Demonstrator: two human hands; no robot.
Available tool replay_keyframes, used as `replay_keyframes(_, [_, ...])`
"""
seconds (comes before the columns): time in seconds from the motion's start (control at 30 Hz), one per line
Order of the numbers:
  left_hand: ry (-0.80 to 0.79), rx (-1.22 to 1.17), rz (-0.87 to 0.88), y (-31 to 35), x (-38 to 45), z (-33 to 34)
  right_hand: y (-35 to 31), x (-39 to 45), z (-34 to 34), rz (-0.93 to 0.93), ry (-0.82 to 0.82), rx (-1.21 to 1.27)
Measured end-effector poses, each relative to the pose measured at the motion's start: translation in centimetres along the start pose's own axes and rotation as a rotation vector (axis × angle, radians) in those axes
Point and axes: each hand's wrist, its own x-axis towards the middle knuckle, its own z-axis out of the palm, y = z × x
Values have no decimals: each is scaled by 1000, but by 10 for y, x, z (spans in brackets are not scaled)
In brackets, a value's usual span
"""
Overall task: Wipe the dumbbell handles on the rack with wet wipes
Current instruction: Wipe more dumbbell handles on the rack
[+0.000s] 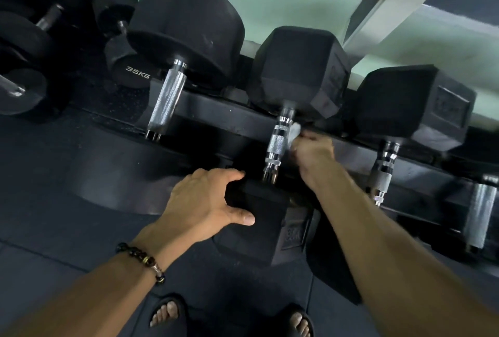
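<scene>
Pressing wet wipe [294,131] beside handle [278,142], right hand [314,151] grips it.

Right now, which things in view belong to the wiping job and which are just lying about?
In the job: wet wipe held by the right hand; hex dumbbell handle being wiped; left hand steadying its near head; rack.

Lying about: 35KG dumbbell; round dumbbells at far left; sandals.
</scene>
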Motion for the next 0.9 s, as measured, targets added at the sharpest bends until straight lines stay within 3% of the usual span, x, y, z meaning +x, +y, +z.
replay_keyframes(0.1, [-17,9,-8,1,-1,0,24,-18,-16,134,-205,-276])
replay_keyframes(0.17, [-10,3,-10,0,-1,-1,14,-19,-33,73,-316,-383])
replay_keyframes(0.3, [0,-9,-13,1,0,0,-14,0,-26,-77,-142,-172])
replay_keyframes(0.37, [-1,2,-14,2,-1,0,-1,-8,-17,-131,-85,-335])
replay_keyframes(0.5, [-4,36,-20,4,-1,-2,15,-40,-39,-40,-310,-460])
replay_keyframes(0.63, [-67,54,-15,10,0,-13,-9,-58,-61,-193,-351,-373])
replay_keyframes(0.8, [35,-402,171,39,14,-33,-30,-86,-53,-324,-342,-308])
replay_keyframes(0.9, [45,-593,233,46,30,-26,-32,-90,-44,-287,-278,-143])
